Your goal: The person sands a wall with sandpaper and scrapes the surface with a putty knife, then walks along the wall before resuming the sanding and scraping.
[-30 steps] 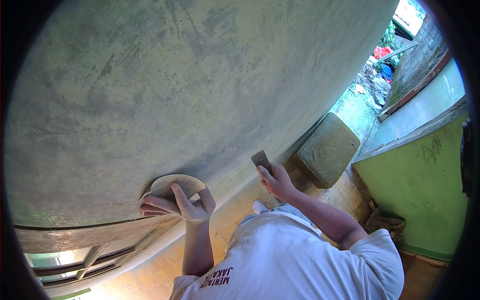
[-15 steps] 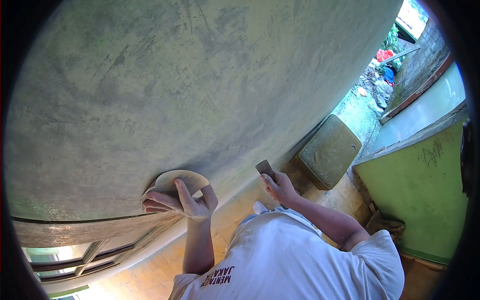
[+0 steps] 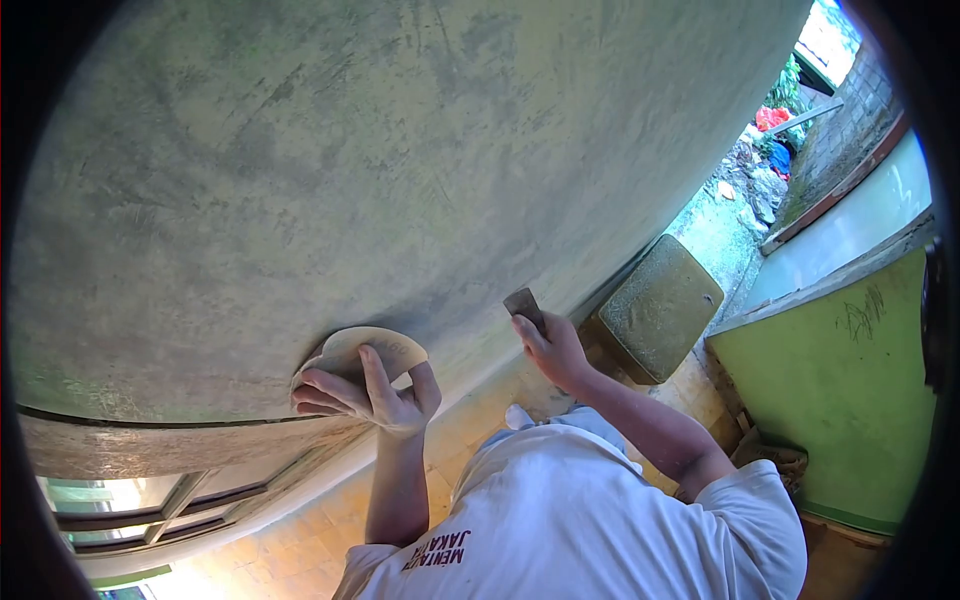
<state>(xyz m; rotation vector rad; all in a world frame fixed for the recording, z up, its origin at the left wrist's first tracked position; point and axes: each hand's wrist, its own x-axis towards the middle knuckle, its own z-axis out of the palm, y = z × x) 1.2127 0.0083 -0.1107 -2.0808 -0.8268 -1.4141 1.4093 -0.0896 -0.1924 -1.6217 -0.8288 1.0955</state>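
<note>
Sandpaper [image 3: 402, 348], a pale sheet bent into a curve with faint printed marks on its face, is at the grey-green wall [image 3: 300, 200], close to the wall's lower edge and well away from its right edge. The left hand [image 3: 392, 408] holds it, with the fingers spread: one lies across the printed face, while others reach toward the wall at the sheet's left side. How much of the sheet's underside touches the wall is hidden. Patchy, scuffed marks cover the wall, and a dark line [image 3: 150, 424] runs along its lower left edge, above a window [image 3: 170, 505] with dark bars.

The right hand [image 3: 557, 355] has its fingers curled tightly round a scraper [image 3: 521, 303], whose flat blade points up past the thumb, near the wall's lower right edge; whether the blade touches the wall, I cannot tell. Beyond that hand, a brown box [image 3: 660, 310] with a dusty top stands near the wall's right edge, over the tiled floor [image 3: 290, 555]. Farther right is a green partition [image 3: 840, 400] with dark scribbles [image 3: 862, 312] near its upper edge. White cloth with dark red lettering forms the person's shirt [image 3: 600, 520]
</note>
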